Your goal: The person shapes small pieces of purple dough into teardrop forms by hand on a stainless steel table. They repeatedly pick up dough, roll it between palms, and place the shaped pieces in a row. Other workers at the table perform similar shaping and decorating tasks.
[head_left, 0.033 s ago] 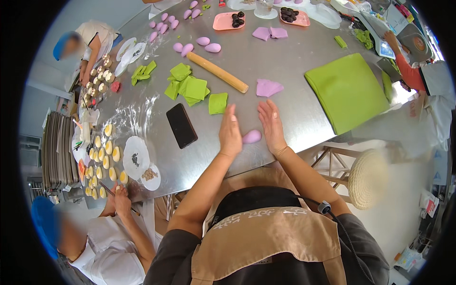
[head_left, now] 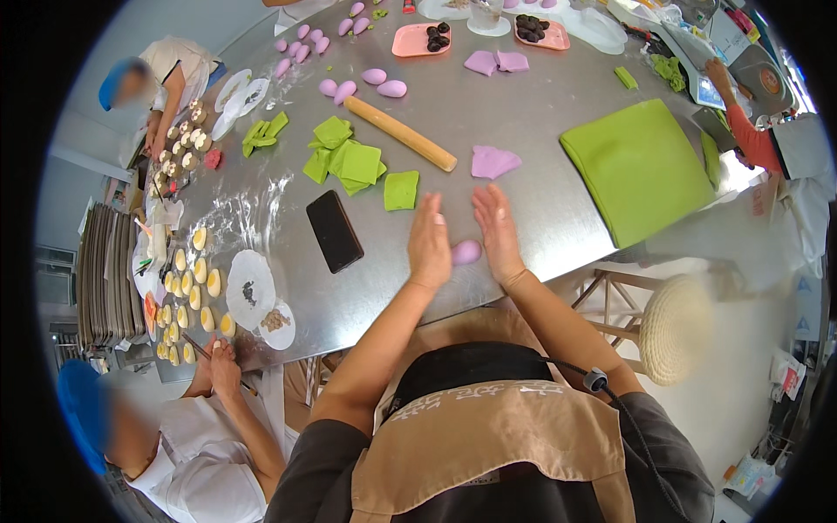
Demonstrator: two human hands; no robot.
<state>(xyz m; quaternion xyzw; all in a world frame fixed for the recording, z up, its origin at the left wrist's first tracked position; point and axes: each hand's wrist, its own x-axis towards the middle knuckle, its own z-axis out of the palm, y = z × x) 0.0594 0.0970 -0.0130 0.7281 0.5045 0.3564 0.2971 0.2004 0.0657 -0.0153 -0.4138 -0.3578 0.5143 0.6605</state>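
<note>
On the metal table, a smooth purple dough piece [head_left: 467, 253], rounded like an egg, lies between my two hands. My left hand [head_left: 430, 241] stands on edge at its left side, fingers stretched out, close against the dough. Across from it, my right hand [head_left: 499, 234] is also on edge with straight fingers, a small gap apart from the dough. Neither hand grasps anything. Just beyond my hands are a flat purple dough sheet [head_left: 495, 162] and a green dough square [head_left: 400, 190]. A wooden rolling pin [head_left: 401, 133] lies slanted behind them.
A phone [head_left: 334, 231] lies left of stacked green squares [head_left: 345, 159]. A large folded green sheet [head_left: 637, 170] covers the right side. Pink trays [head_left: 410, 41] hold dark balls. Co-workers stand at left and right; a woven stool [head_left: 673, 331] stands at my right.
My left hand has shifted slightly right, toward my right hand. The purple dough piece has moved a little to the right and now looks rounder. My right hand has barely moved.
</note>
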